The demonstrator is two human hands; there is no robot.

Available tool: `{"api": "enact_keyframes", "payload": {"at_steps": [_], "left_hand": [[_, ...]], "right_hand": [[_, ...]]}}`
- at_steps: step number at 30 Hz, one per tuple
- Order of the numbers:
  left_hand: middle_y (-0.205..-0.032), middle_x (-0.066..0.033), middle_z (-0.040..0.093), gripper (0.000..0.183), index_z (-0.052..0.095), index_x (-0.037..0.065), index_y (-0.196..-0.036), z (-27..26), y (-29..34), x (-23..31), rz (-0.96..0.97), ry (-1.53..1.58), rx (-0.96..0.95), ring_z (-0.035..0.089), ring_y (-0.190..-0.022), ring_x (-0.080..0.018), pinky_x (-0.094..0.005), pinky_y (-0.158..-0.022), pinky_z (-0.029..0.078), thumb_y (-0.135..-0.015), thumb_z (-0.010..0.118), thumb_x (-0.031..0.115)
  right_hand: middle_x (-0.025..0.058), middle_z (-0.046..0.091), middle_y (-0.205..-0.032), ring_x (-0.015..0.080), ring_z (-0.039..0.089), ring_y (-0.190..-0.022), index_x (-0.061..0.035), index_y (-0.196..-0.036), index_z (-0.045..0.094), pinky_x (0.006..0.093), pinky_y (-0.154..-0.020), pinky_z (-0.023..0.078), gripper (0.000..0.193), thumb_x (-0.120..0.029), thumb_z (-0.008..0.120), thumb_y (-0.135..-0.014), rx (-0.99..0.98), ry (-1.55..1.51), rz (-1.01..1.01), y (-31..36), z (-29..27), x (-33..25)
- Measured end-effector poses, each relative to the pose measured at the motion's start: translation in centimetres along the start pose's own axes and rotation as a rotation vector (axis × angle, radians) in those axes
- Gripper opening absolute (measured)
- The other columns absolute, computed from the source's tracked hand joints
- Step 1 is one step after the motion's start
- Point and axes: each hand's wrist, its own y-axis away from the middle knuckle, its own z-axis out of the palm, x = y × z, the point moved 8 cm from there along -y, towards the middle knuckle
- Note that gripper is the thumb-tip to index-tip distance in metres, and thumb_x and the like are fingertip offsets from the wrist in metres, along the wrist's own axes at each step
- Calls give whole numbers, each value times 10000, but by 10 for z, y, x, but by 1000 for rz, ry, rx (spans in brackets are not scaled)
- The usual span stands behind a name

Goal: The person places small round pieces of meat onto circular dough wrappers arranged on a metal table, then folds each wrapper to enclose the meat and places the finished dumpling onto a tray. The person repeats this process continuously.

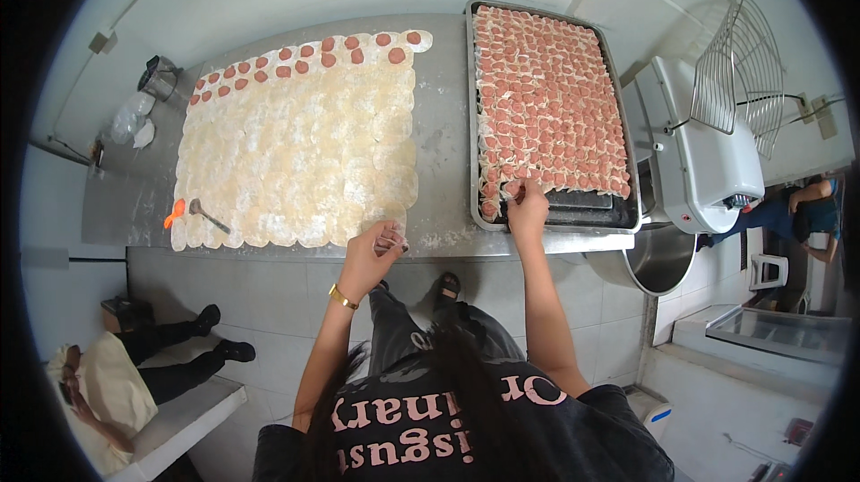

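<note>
My right hand (pixel 528 202) pinches a small open-topped dumpling (pixel 511 188) with pink filling at the near edge of a deep metal tray (pixel 582 201). Closely packed rows of similar dumplings (pixel 551 97) cover most of that tray; its near strip shows dark bare bottom. My left hand (pixel 380 244) hangs over the table's front edge, fingers curled in, with nothing visible in them. Beside it lies a broad sheet of overlapping, floured round dough wrappers (pixel 296 155). Along the far edge of the wrappers sit rounds of pink filling (pixel 328 60).
A spoon-like tool (pixel 210 216) and an orange item (pixel 176 213) rest on the wrappers' near left corner. The steel table (pixel 439 133) carries a metal container (pixel 159 76) at far left. Right of the tray stand a white mixer (pixel 694 142), its wire guard and a steel bowl (pixel 663 258). Two people sit nearby.
</note>
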Motion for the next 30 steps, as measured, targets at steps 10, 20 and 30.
{"api": "enact_keyframes", "payload": {"at_steps": [10, 20, 30], "left_hand": [[-881, -92, 672, 292, 580, -13, -1064, -1, 17, -21, -17, -44, -71, 656, -794, -144, -262, -709, 536, -781, 647, 4], [-935, -121, 686, 214, 649, 11, -1002, -195, -44, -37, 114, -253, 413, 659, -797, -171, -290, -711, 510, -826, 637, 133], [-809, -175, 678, 180, 693, 21, -856, -554, -216, -129, -103, -615, 970, 670, -769, -306, -384, -721, 515, -812, 595, 166]], "right_hand": [[157, 614, -724, 341, 622, -681, 6, -983, 485, 406, -607, 485, 329, 55, 607, -681, -9, -74, 121, 2, 7, 1], [126, 615, -883, 265, 630, -798, -27, -1237, 436, 360, -735, 507, 611, 59, 643, -670, 13, -126, 175, 7, -9, 37], [143, 587, -967, 247, 603, -804, -21, -1265, 429, 344, -704, 502, 579, 104, 569, -717, 119, 230, 249, 41, -55, 14]]}}
